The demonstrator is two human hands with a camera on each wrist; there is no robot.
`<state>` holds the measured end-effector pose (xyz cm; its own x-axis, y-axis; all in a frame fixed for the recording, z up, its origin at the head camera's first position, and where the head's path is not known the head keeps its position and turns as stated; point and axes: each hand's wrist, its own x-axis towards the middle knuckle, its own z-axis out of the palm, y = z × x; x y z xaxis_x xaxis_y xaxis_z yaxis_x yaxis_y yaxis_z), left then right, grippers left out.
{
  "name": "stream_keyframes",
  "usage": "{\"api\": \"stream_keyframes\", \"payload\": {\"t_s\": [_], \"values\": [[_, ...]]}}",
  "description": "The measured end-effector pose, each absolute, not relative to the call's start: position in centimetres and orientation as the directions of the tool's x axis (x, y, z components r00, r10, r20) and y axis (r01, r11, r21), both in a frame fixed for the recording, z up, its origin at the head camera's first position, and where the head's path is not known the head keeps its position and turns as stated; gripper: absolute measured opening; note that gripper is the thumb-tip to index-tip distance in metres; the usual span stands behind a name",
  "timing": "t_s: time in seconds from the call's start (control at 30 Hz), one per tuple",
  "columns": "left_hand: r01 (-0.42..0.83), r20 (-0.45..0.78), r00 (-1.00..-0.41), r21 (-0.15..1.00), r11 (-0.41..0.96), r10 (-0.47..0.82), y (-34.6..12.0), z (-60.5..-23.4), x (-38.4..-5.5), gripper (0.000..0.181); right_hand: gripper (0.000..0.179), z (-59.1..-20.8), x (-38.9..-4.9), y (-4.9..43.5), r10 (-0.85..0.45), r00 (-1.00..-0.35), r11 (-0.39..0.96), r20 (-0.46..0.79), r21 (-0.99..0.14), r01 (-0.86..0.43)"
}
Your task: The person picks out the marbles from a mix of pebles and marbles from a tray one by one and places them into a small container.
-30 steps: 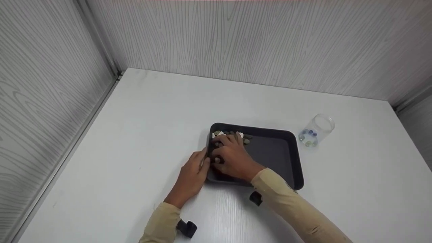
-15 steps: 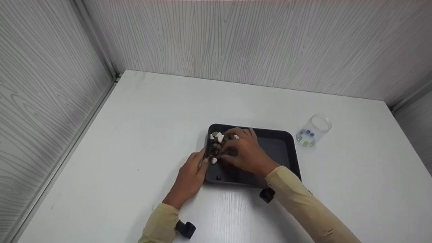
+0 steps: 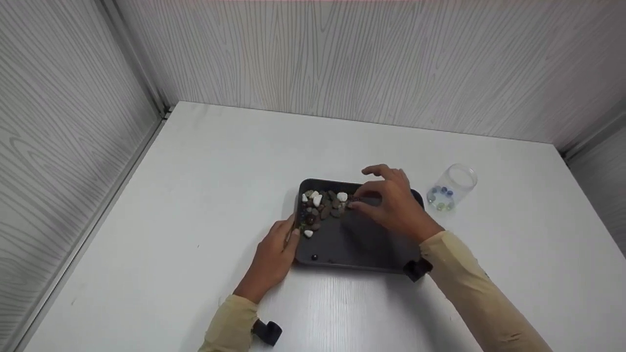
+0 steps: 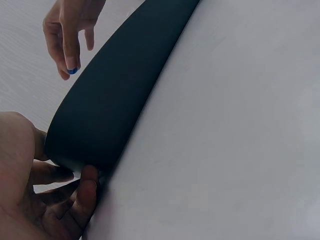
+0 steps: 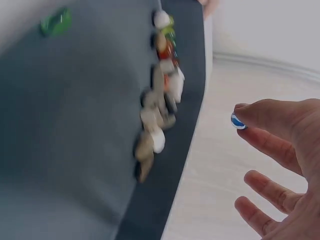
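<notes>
A blue marble (image 5: 237,121) is pinched between the thumb and index finger of my right hand (image 3: 398,210), above the right half of a dark tray (image 3: 337,247). The same marble (image 4: 73,71) shows at the fingertips in the left wrist view. My left hand (image 3: 274,256) holds the tray's left side, its thumb at the rim and curled fingers (image 4: 86,192) by the outer corner. Brown and white pebbles (image 3: 325,211) mixed with marbles lie along the tray's far left corner. A lone marble (image 3: 314,257) sits near the front edge; it looks green (image 5: 56,21) in the right wrist view.
A clear jar (image 3: 462,178) stands on the white table (image 3: 234,161) just right of the tray, with several blue and pale green marbles (image 3: 441,193) at its bottom. Wood-grain panels (image 3: 342,58) enclose the table at the back and sides.
My right hand has risen out of the pebbles and moved right across the tray, now with the blue marble in its pinch. The pebbles are uncovered. My left hand stays at the tray's side.
</notes>
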<state>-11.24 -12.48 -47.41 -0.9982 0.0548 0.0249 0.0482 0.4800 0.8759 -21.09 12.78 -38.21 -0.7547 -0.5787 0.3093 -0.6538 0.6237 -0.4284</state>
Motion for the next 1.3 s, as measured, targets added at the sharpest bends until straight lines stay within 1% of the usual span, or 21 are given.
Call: {"api": "stream_keyframes", "payload": {"t_s": [0.3, 0.47, 0.67, 0.93, 1.3], "values": [[0.049, 0.028, -0.998, 0.882, 0.469, 0.052, -12.5, -47.6, -11.3, 0.052, 0.007, -36.5, -22.3, 17.1, -0.498, -0.782, 0.674, 0.375, -0.4, -0.621], [0.048, 0.026, -0.998, 0.875, 0.482, 0.052, -12.5, -47.5, -11.3, 0.052, 0.007, -35.8, -22.4, 19.5, -0.425, -0.822, 0.71, 0.379, -0.423, -0.563], [0.036, 0.015, -0.999, 0.878, 0.478, 0.048, -12.5, -47.6, -11.2, 0.052, 0.007, -35.2, -22.8, 22.0, -0.38, -0.827, 0.718, 0.413, -0.431, -0.546], [0.038, 0.018, -0.999, 0.872, 0.488, 0.045, -12.4, -47.5, -11.4, 0.052, 0.012, -34.4, -22.9, 25.0, -0.278, -0.876, 0.753, 0.394, -0.477, -0.454], [0.049, 0.027, -0.998, 0.871, 0.489, 0.051, -12.4, -47.5, -11.3, 0.052, 0.017, -34.9, -23.2, 28.6, -0.158, -0.912, 0.809, 0.38, -0.48, -0.34]]}}
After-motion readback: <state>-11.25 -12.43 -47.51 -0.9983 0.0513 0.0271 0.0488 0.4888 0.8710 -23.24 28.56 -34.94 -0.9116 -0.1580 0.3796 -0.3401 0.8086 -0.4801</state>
